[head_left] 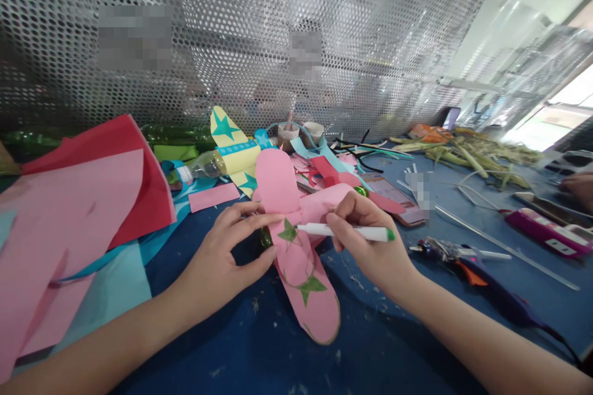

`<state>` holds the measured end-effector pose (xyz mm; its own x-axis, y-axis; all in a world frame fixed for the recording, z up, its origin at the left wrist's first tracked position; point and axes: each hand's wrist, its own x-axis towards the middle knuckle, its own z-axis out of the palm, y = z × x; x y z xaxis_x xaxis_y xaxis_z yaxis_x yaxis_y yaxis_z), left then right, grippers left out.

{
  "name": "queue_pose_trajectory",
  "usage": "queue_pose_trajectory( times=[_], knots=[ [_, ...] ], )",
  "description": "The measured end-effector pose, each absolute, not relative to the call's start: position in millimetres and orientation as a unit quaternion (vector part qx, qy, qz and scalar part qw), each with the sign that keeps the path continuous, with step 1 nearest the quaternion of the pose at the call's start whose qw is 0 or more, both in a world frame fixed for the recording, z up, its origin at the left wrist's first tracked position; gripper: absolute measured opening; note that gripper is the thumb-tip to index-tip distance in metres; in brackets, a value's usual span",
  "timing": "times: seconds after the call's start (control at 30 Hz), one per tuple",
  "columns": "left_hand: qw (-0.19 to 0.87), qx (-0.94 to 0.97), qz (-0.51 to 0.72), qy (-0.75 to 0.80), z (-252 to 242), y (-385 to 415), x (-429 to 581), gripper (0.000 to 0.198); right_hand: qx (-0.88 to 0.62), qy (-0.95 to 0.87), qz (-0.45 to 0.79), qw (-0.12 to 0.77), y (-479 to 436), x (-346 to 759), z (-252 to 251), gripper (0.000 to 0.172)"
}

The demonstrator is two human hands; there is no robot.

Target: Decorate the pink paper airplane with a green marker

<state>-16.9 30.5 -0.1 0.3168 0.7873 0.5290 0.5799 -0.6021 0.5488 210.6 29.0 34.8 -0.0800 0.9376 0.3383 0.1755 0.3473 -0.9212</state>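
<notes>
In my right hand [359,222] is a white marker [356,232] with a green end, its tip touching the pink wing beside a green star. That wing belongs to a pink paper airplane [303,259], which seems built around a green bottle. Two green stars are on the near wing, with drawn lines between and around them. My left hand [245,237] grips the plane's left side, fingertips on the paper and thumb at the wing's edge. Behind it lies a yellow paper airplane [239,157] with teal stars, made on a clear bottle.
Pink paper sheets [78,210] and a red sheet [160,197] lie at left. A glue gun [491,287] with its cord rests at right, near a purple device [549,232] and a phone [393,197]. Paper scraps and cups [288,133] stand before a perforated metal panel [241,43].
</notes>
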Motion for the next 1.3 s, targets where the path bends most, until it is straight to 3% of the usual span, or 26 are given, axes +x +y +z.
queue_pose_trajectory(
  times=[1.3],
  knots=[
    [0.118, 0.803, 0.402, 0.424, 0.1, 30.2, -16.3, 0.031, -0.447, -0.638, 0.347, 0.522, 28.6, 212.0, 34.0, 0.023]
  ],
)
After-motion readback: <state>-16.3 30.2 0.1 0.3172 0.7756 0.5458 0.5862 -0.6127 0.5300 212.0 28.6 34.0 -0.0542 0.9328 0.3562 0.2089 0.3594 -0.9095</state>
